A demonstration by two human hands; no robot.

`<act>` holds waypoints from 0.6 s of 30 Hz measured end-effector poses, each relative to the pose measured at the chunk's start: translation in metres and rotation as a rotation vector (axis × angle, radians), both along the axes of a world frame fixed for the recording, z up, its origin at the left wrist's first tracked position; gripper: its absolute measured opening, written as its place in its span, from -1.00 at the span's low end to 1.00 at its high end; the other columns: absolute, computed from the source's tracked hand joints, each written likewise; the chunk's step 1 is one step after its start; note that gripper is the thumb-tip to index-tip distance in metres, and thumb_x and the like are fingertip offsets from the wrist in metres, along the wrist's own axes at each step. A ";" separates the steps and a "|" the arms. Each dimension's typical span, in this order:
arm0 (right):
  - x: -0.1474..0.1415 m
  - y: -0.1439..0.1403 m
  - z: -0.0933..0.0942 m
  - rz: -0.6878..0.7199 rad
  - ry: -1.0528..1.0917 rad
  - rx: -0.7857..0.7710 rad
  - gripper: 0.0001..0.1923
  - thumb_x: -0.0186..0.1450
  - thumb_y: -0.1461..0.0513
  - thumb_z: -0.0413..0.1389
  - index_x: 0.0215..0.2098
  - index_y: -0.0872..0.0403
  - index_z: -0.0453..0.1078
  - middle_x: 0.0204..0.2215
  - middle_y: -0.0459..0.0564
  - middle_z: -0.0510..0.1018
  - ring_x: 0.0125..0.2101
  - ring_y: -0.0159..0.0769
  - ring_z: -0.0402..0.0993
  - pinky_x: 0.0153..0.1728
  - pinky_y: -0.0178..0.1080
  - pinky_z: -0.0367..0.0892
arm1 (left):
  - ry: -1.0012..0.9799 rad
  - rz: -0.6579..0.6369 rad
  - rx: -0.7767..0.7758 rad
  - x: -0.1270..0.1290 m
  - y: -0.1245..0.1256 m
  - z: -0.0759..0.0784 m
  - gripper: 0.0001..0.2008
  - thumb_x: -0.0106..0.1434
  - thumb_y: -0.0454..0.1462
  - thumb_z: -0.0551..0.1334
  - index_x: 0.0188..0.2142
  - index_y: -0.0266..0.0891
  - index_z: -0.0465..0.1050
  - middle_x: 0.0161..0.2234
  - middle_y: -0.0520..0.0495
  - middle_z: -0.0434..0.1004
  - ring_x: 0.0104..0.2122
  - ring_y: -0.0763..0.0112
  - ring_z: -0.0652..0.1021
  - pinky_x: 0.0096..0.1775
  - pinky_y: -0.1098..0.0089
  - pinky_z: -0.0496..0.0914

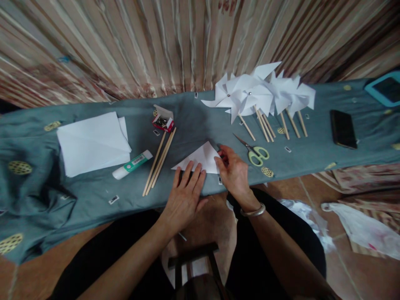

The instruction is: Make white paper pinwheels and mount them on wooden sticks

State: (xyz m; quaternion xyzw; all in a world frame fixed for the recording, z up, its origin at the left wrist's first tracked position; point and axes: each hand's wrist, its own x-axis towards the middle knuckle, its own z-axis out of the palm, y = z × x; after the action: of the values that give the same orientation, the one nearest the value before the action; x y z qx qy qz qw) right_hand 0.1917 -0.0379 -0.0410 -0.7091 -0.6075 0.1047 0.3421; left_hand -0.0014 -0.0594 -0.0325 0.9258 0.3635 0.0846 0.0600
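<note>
A white paper folded into a triangle (202,159) lies on the teal cloth (93,196) near the table's front edge. My left hand (185,192) lies flat with its fingers spread on the triangle's lower left edge. My right hand (233,171) pinches the triangle's right corner, a metal bangle on its wrist. Green-handled scissors (254,152) lie just right of my right hand. Three wooden sticks (160,161) lie left of the paper.
A stack of white sheets (92,143) and a glue stick (133,164) lie at the left. A small red box of pins (163,121) stands open behind the sticks. Several finished paper pinwheels (259,98) lie at the back right, with a black phone (343,128) beyond.
</note>
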 end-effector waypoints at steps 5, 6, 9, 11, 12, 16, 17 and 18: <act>-0.001 0.000 0.001 -0.008 -0.009 -0.002 -0.63 0.37 0.17 0.04 0.09 0.15 0.38 -0.25 0.10 0.64 -0.30 -0.14 0.57 -0.17 -0.07 0.48 | -0.006 0.004 -0.009 0.001 0.001 -0.001 -0.26 0.31 -0.07 0.22 0.33 -0.44 0.09 0.36 -0.38 0.09 0.36 -0.23 0.07 0.29 -0.24 0.02; -0.001 0.000 0.001 -0.007 -0.011 -0.005 -0.63 0.37 0.18 0.04 0.09 0.15 0.38 -0.24 0.10 0.64 -0.30 -0.14 0.57 -0.17 -0.07 0.48 | -0.006 0.006 -0.011 0.001 0.001 -0.001 -0.26 0.30 -0.06 0.23 0.32 -0.44 0.09 0.36 -0.38 0.10 0.36 -0.23 0.07 0.29 -0.24 0.02; -0.001 0.000 0.002 -0.005 -0.020 -0.011 -0.63 0.37 0.18 0.04 0.09 0.17 0.38 -0.23 0.11 0.64 -0.28 -0.12 0.57 -0.14 -0.06 0.48 | -0.001 0.009 -0.019 0.002 0.001 -0.001 -0.26 0.30 -0.06 0.23 0.33 -0.44 0.09 0.36 -0.38 0.10 0.36 -0.23 0.06 0.29 -0.24 0.02; -0.002 -0.001 0.002 -0.008 -0.029 -0.014 -0.63 0.38 0.18 0.03 0.09 0.18 0.38 -0.22 0.13 0.64 -0.26 -0.11 0.57 -0.13 -0.06 0.47 | 0.003 0.010 -0.019 0.002 0.001 -0.002 -0.27 0.31 -0.07 0.22 0.33 -0.44 0.09 0.36 -0.39 0.10 0.36 -0.24 0.06 0.29 -0.24 0.02; -0.002 -0.001 0.002 -0.010 -0.032 -0.015 -0.63 0.38 0.18 0.03 0.09 0.18 0.37 -0.22 0.13 0.64 -0.26 -0.11 0.57 -0.13 -0.06 0.47 | 0.004 0.010 -0.019 0.002 0.001 -0.002 -0.27 0.31 -0.07 0.21 0.33 -0.44 0.09 0.36 -0.39 0.10 0.36 -0.24 0.07 0.29 -0.25 0.03; -0.002 -0.001 0.001 -0.012 -0.047 -0.009 -0.63 0.39 0.17 0.01 0.09 0.16 0.37 -0.22 0.13 0.64 -0.25 -0.11 0.57 -0.14 -0.07 0.47 | 0.010 0.011 -0.015 0.003 0.001 -0.002 -0.28 0.31 -0.07 0.21 0.32 -0.45 0.10 0.35 -0.40 0.12 0.35 -0.26 0.07 0.27 -0.26 0.04; -0.002 -0.001 0.000 -0.012 -0.049 -0.007 -0.63 0.39 0.17 0.01 0.10 0.15 0.37 -0.21 0.13 0.64 -0.25 -0.11 0.57 -0.14 -0.08 0.46 | 0.015 0.011 -0.015 0.003 0.001 -0.002 -0.28 0.31 -0.08 0.21 0.32 -0.45 0.10 0.35 -0.41 0.13 0.35 -0.27 0.08 0.27 -0.27 0.04; -0.002 -0.001 0.000 -0.011 -0.053 -0.007 -0.63 0.40 0.16 0.00 0.10 0.15 0.36 -0.21 0.13 0.64 -0.24 -0.11 0.57 -0.13 -0.07 0.46 | 0.021 0.011 -0.016 0.003 0.002 -0.002 -0.29 0.32 -0.08 0.21 0.32 -0.45 0.10 0.34 -0.41 0.13 0.35 -0.27 0.08 0.27 -0.27 0.04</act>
State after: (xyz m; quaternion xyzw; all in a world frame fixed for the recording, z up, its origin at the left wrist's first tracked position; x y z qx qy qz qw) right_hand 0.1895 -0.0388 -0.0411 -0.7161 -0.6122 0.0862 0.3240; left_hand 0.0020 -0.0578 -0.0344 0.9240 0.3700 0.0723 0.0631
